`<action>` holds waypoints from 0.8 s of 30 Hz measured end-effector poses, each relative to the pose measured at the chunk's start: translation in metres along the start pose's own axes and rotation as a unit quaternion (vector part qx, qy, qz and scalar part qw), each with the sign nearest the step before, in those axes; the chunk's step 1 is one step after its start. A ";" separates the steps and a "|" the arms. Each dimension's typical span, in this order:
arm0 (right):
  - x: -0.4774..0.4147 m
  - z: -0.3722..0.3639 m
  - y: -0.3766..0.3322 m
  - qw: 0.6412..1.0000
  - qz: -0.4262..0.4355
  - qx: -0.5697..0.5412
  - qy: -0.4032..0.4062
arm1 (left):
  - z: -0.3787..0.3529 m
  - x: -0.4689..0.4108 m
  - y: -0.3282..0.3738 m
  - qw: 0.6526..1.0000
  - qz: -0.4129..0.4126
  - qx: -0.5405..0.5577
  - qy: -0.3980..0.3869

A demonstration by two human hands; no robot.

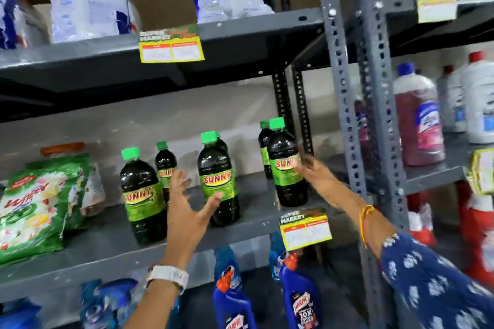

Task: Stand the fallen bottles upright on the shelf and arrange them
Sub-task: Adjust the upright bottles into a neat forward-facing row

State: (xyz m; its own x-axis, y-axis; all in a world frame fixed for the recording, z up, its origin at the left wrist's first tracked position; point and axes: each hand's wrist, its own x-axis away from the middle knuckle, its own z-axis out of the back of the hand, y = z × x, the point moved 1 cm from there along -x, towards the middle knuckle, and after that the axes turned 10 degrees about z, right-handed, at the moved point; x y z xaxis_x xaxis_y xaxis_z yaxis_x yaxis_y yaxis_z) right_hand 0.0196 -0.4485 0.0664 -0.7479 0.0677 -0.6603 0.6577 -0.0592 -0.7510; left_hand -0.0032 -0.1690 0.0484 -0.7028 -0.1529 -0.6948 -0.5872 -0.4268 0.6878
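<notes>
Several dark bottles with green caps and green "SUNNY" labels stand upright on the grey metal shelf (pixel 254 219). The left front bottle (pixel 141 195) and the middle front bottle (pixel 217 179) flank my left hand (pixel 187 211), which is open with fingers spread; its thumb lies against the middle bottle's lower label. A smaller bottle (pixel 165 160) stands behind the hand. The right front bottle (pixel 286 165) has another bottle (pixel 264 147) behind it. My right hand (pixel 310 168) is blurred and touches the right front bottle's side, fingers apart.
Green detergent packets (pixel 37 208) lean at the shelf's left. A grey perforated upright (pixel 344 104) bounds the right side. A yellow price tag (pixel 304 227) hangs from the shelf edge. Blue cleaner bottles (pixel 302 294) stand below, pink and white bottles (pixel 419 120) to the right.
</notes>
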 end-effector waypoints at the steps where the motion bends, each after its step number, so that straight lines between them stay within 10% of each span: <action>1: 0.001 0.001 0.004 0.999 -0.019 -0.010 -0.025 | -0.009 -0.008 -0.002 0.999 0.032 -0.023 -0.029; 7: -0.005 0.005 0.024 0.984 -0.044 0.085 -0.153 | -0.022 -0.025 -0.033 0.973 0.107 -0.114 -0.173; 24: -0.002 0.001 0.028 0.974 -0.027 0.168 -0.148 | -0.021 -0.021 -0.032 0.970 0.096 -0.140 -0.174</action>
State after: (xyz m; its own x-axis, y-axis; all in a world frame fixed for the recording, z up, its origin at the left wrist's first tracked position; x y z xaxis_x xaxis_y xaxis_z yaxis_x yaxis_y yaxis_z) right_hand 0.0394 -0.4508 0.0470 -0.8061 -0.2073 -0.5543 0.5877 -0.3904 -0.7087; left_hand 0.0390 -0.1712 0.0367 -0.9105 0.0359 -0.4119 -0.3332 -0.6536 0.6796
